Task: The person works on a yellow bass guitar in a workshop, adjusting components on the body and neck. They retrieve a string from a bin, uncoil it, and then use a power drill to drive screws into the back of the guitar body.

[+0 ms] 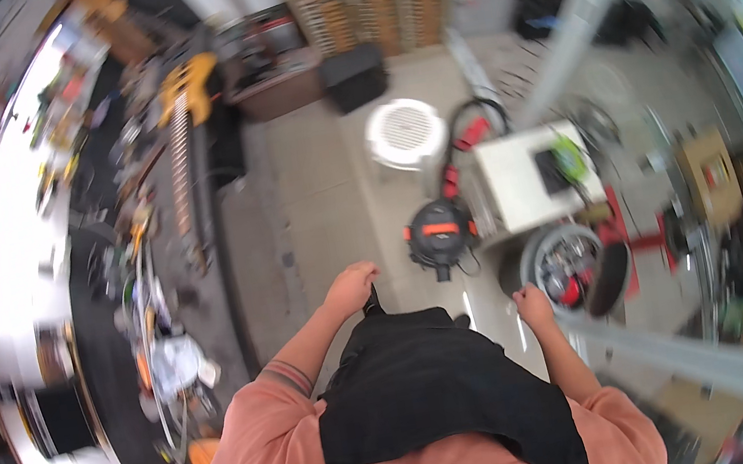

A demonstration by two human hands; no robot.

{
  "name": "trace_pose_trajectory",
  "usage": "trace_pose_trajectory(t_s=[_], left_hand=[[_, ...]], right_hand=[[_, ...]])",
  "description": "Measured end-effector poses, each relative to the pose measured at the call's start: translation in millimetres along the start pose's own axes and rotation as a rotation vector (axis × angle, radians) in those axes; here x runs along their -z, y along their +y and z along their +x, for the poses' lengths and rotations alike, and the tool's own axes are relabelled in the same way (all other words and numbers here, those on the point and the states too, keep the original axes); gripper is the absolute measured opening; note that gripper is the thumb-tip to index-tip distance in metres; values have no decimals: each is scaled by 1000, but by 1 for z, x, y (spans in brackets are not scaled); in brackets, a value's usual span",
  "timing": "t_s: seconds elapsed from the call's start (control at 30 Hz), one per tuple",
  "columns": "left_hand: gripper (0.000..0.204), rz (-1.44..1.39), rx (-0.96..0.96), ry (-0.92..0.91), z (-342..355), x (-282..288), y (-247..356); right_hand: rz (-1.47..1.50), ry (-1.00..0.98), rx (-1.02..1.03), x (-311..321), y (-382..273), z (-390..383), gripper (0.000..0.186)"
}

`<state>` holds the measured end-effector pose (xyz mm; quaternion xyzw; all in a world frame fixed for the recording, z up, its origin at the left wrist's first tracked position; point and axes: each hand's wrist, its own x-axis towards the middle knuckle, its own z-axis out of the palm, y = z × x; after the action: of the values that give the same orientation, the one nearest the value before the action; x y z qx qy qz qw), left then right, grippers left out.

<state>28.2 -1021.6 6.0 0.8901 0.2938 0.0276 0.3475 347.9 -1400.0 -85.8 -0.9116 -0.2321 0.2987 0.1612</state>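
Person stands in a cluttered workshop, looking straight down the torso. A black fabric apron (pixel 433 386) hangs over a salmon-pink long-sleeved top (pixel 260 450), bib flat on the chest, one strap and buckle showing at the lower edge.

Left hand (pixel 351 288) is clenched around the apron's upper left corner, pulling a small peak of cloth up and away from the body. Right hand (pixel 532 302) pinches the apron's right edge between fingertips; the exact grip is blurred. Held at both corners, the cloth stays spread and taut across the front.

Open room: a strip of bare grey concrete floor (pixel 307 184) runs ahead of the hands. Just past them sit a black-and-orange canister vacuum (pixel 439 231) with hose and a round white perforated stool top (pixel 405 131). Near the right hand, a round dark bucket of parts (pixel 569 265) beside a white boxy machine (pixel 536 177). Left side is hemmed by a long workbench (pixel 18 246) crowded with tools, with a yellow electric guitar body (pixel 188 86) along it.
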Motion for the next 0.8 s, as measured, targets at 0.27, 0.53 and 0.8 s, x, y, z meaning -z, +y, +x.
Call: trace_pose_trajectory(t_s=[0.27, 0.53, 0.8], left_hand=[[23, -89, 367, 57, -49, 120, -88], [28, -6, 439, 55, -74, 211, -223], [16, -396, 895, 677, -115, 242, -311]], right_hand=[[-167, -349, 253, -32, -262, 84, 40], [-53, -459, 836, -150, -530, 112, 27], [-312, -853, 1146, -231, -728, 119, 28]])
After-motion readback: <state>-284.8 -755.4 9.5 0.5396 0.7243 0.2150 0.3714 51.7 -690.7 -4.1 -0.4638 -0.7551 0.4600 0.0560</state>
